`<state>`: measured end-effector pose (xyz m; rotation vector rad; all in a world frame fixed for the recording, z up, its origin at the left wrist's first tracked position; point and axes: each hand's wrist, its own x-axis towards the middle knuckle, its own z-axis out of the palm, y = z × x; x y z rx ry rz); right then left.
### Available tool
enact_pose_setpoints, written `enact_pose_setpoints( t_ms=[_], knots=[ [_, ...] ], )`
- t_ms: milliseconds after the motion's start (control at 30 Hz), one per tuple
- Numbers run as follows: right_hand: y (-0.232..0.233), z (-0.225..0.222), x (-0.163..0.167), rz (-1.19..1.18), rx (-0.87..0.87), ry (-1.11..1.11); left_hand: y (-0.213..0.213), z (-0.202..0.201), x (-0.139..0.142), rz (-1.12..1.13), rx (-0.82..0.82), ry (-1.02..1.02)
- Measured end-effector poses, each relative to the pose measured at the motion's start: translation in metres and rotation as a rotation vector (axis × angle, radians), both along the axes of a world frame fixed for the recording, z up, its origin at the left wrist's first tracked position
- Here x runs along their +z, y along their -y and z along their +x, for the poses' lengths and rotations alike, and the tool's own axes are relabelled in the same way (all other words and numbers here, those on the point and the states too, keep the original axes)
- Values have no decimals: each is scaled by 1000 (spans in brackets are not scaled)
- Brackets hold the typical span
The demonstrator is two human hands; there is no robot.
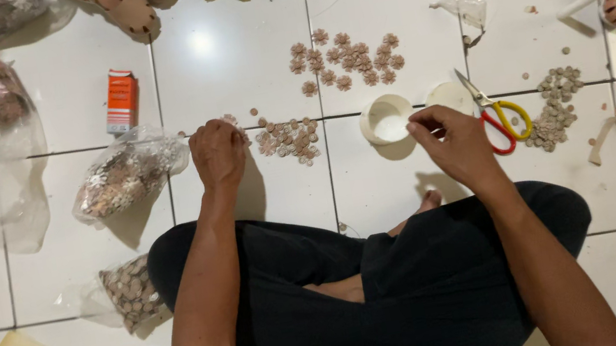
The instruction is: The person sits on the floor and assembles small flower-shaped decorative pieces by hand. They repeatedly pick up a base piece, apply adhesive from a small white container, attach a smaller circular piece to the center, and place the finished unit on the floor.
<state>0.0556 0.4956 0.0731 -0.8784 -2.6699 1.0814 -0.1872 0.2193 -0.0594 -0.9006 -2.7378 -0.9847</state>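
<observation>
Your left hand [217, 153] curls fingertips-down on the glossy white tile, touching the edge of a loose pile of small round tan discs [288, 138] just right of them. Your right hand [449, 143] pinches something too small to tell, beside a shallow white glue cup [386, 119].

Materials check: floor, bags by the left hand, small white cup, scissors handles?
Floor: glazed ceramic tile, likely; glossy white with a light glare and dark grout lines.
Bags: thin clear plastic film; crinkled, shiny, contents show through.
White cup: probably plastic; smooth, opaque, thin rim, though ceramic can't be ruled out.
Scissors: handles look like moulded plastic, glossy yellow and red; blades bright metal.
</observation>
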Motion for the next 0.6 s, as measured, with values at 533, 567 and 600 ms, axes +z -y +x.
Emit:
enact_pose_setpoints(
  t_ms=[533, 567, 600],
  knots=[
    [100, -63, -64, -533, 177, -288, -10, 90, 49, 734, -36, 954],
    [100, -63, -64, -560, 140, -283, -12, 93, 47, 754, -49, 961],
    [99, -63, -63, -588, 106, -274, -13, 96, 45, 776, -45, 1008]
  ],
)
